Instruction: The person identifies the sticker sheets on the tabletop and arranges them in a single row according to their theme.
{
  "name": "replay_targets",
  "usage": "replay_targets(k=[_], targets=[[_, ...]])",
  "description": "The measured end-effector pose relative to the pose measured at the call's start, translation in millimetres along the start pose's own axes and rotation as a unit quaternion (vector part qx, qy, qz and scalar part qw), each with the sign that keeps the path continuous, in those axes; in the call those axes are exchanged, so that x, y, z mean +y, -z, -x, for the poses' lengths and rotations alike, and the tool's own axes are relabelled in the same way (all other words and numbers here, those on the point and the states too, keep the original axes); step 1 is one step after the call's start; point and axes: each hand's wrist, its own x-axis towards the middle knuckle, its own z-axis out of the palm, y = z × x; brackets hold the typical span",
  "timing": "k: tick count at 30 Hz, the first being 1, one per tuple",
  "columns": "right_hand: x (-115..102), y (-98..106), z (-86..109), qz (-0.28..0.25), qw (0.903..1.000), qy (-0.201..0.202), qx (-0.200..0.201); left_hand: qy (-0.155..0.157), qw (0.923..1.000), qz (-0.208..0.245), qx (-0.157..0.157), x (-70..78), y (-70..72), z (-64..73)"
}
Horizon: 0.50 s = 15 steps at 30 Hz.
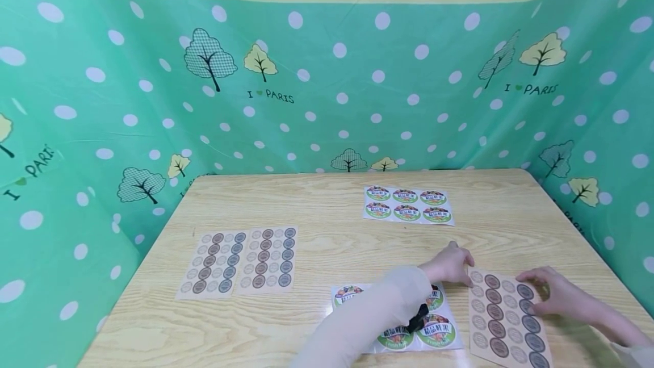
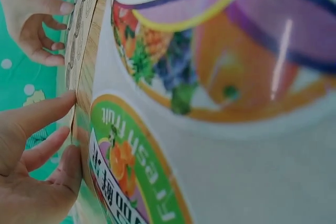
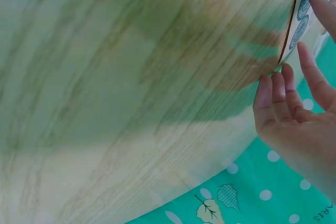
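Nearest the head camera, a pale sleeve (image 1: 357, 322) slants up from six o'clock across a fruit-sticker sheet (image 1: 449, 311), hiding much of it, while a black wrist fitting (image 1: 419, 320) covers some more. Just beside that, at four o'clock, lies the brown sticker sheet (image 1: 504, 318), with both hands at its far end. At its ten o'clock corner, the left hand (image 1: 449, 264) has its digits slightly apart against the edge; whether they pinch the paper I cannot tell. On the two o'clock side, the right hand (image 1: 559, 297) is spread, thumb resting on the dark stickers, forefinger by the corner, other fingers off the edge. As a judgement, the sheet is thin, very light and bendy, matte enough not to slip, yet easily creased; hold it by both far corners, thumb over and finger under, clear of the sticker rims. Its lower corner runs out of frame at five o'clock, the print is too small to read, and the left wrist view is mostly filled by blurred, cropped fruit stickers.
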Motion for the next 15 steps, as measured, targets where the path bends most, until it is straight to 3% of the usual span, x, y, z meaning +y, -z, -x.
replay_targets(k=[6,15], targets=[[-1.8,1.5,-1.8,0.002,0.9997,-0.015,-0.017,-0.004,0.9995,-0.027,0.017,2.2,-0.9,0.5],[-5.4,5.9,-4.5,0.008,0.9979,-0.050,-0.039,-0.001,0.9998,-0.015,0.016,1.9,-3.3,-1.5]])
